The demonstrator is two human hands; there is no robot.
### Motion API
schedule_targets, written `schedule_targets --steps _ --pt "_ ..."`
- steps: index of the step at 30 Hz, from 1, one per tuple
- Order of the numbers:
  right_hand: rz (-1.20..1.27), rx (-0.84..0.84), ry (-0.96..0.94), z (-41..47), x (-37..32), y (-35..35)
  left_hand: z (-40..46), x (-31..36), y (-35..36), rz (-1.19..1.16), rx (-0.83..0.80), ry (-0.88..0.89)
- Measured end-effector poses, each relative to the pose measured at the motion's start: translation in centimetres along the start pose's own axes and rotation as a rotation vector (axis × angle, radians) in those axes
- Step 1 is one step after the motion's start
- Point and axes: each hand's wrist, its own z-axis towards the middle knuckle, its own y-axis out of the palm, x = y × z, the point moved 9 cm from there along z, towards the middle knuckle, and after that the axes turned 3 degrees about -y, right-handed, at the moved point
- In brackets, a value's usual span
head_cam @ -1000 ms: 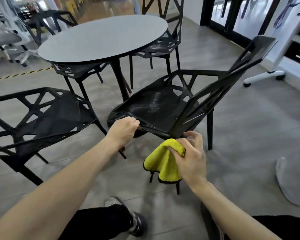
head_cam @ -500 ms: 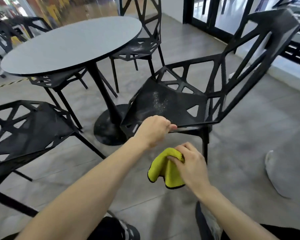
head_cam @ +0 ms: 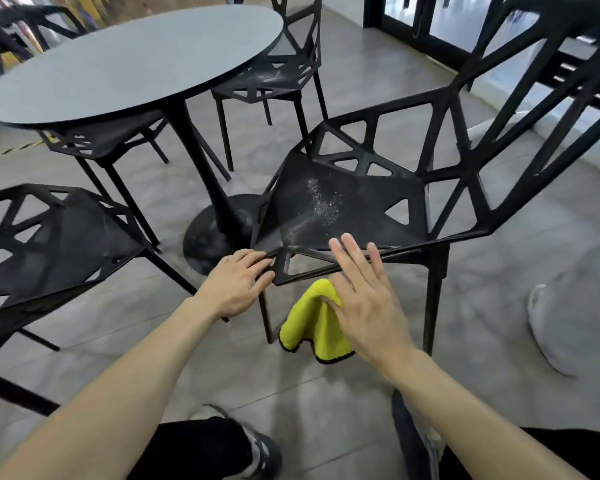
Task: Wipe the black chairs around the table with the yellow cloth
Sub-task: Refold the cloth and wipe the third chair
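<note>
From the head camera, my left hand [head_cam: 238, 285] rests on the near left corner of the black chair [head_cam: 347, 206] in front of me, fingers loosely bent against its front edge. My right hand [head_cam: 368, 303] is over the near rim of the same seat with its fingers straight and slightly spread. The yellow cloth [head_cam: 309, 327] hangs below that palm, just under the seat's front edge; it seems to be caught by my thumb, though the hand hides the contact. The seat carries a pale scatter of dust (thickest near its middle). The round grey table [head_cam: 129, 60] stands far left, with another black chair [head_cam: 49, 244] at near left and two more tucked at its far side.
</note>
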Motion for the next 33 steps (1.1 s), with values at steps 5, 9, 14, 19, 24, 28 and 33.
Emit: schedule_targets --steps 5,9,14,19,24,28,33 --pt "0.098 -0.019 0.042 -0.2 0.3 2.7 -1.0 1.2 0.6 0.053 -0.031 0.068" --pt "0.145 0.051 0.122 -3.1 0.4 0.7 -5.1 4.9 -0.1 0.041 0.023 0.109" --pt "0.216 0.217 0.377 -8.8 -1.1 -3.3 -12.7 11.0 0.4 -0.004 0.023 0.178" --pt "0.134 0.229 0.503 -13.8 -4.6 -5.8 -18.1 13.0 0.9 -0.252 0.031 0.303" --pt "0.076 0.227 0.522 -14.6 -5.9 -5.2 -16.6 2.9 2.8 -0.134 0.149 -0.142" --pt "-0.008 0.223 0.550 -14.2 -6.7 -4.6 -14.9 1.2 5.7 0.188 -0.142 0.053" --pt "-0.111 0.188 0.473 -13.6 -6.5 -3.5 -13.5 2.1 5.0 0.280 -0.025 0.203"
